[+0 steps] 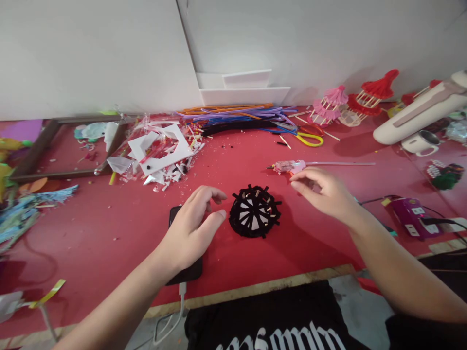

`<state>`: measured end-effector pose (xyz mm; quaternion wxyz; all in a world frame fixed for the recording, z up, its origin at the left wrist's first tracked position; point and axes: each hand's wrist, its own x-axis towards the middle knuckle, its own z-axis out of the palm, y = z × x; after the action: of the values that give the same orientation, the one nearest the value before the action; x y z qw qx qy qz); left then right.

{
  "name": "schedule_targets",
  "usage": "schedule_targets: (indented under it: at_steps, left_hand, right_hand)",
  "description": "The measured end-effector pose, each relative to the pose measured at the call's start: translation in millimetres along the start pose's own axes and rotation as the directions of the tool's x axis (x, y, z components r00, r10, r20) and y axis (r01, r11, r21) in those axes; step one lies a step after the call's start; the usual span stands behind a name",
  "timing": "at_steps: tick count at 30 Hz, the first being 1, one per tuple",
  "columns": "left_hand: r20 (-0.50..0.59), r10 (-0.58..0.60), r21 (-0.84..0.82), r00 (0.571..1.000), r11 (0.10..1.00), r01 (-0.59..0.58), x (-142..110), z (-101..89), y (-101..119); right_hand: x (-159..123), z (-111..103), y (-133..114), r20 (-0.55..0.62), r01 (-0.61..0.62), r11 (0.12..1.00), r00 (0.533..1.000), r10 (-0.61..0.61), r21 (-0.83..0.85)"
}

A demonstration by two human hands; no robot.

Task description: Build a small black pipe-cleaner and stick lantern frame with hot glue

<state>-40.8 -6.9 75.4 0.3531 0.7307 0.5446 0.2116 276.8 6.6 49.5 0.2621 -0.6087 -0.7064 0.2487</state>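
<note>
A round black craft piece (239,226) lies on the red table, with white wedge-shaped panels, short black tabs round its rim and small pale stick ends on it. My left hand (197,223) hovers just left of it, fingers curved and apart from the thumb, holding nothing. Under that hand lies a black phone (195,274), partly hidden, with a white cable plugged in. To the upper right of the craft piece, my right hand (323,192) is open, its fingertips close to a pink glue gun (286,166). Whether they touch its handle is unclear. A long clear glue stick (341,164) extends from the gun.
Behind are piled pipe cleaners (233,114), yellow-handled scissors (310,139) and foam scraps (160,150). Pink (330,104) and red (375,92) carousel-like crafts stand at back right, near a white cylinder (419,109) and mug (419,143). A purple power box (412,218) sits right.
</note>
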Motion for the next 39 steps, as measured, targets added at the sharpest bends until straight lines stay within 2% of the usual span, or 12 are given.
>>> schedule_targets:
  at_steps: [2,4,5,8,12,17,20,22,27,31,34,39]
  left_hand:
    - [-0.062,0.04,0.056,0.997,0.998,-0.037,-1,-0.2,1]
    - [-0.093,0.096,0.094,0.991,0.992,-0.087,1,0.2,6]
    - [-0.106,0.131,0.11,0.986,0.987,-0.119,2,0.5,10]
    - [-0.127,0.248,0.152,0.96,0.962,-0.228,5,2.0,21]
    - [-0.092,0.301,0.108,0.949,0.951,-0.291,6,11.2,25]
    - [-0.134,0.382,-0.107,0.915,0.912,-0.396,5,39.8,-11]
    - [-0.052,0.359,-0.207,0.932,0.909,-0.362,7,54.7,-34]
    - [0.018,0.332,-0.276,0.943,0.908,-0.315,9,59.5,-40]
    - [0.139,0.284,-0.439,0.949,0.876,-0.198,20,56.1,-27]
    - [0.217,0.279,-0.486,0.935,0.862,-0.144,36,49.1,-25]
    - [0.212,0.301,-0.517,0.93,0.842,-0.154,48,45.1,-30]
    - [0.087,0.301,-0.531,0.95,0.821,-0.211,53,42.0,-38]
  right_hand:
    - [1,0,22,-0.183,-0.035,0.974,0.983,-0.007,-0.224]
    - [2,2,42,-0.238,-0.149,0.922,0.969,0.065,-0.357]
    - [2,4,50,-0.221,-0.205,0.903,0.967,0.127,-0.377]
    - [6,12,62,-0.144,-0.28,0.893,0.959,0.244,-0.352]
    - [12,21,63,-0.153,-0.298,0.912,0.952,0.264,-0.282]
    - [15,19,64,-0.269,-0.333,0.937,0.917,0.296,-0.104]
    - [13,15,60,-0.296,-0.282,0.959,0.913,0.28,0.038]
    - [11,13,51,-0.297,-0.234,0.965,0.919,0.259,0.117]
    - [7,14,27,-0.323,-0.205,0.955,0.908,0.268,0.215]
    - [8,26,24,-0.376,-0.118,0.952,0.899,0.223,0.282]
    - [9,34,29,-0.432,-0.002,0.947,0.889,0.149,0.321]
    - [-2,38,44,-0.464,0.121,0.936,0.884,0.05,0.331]
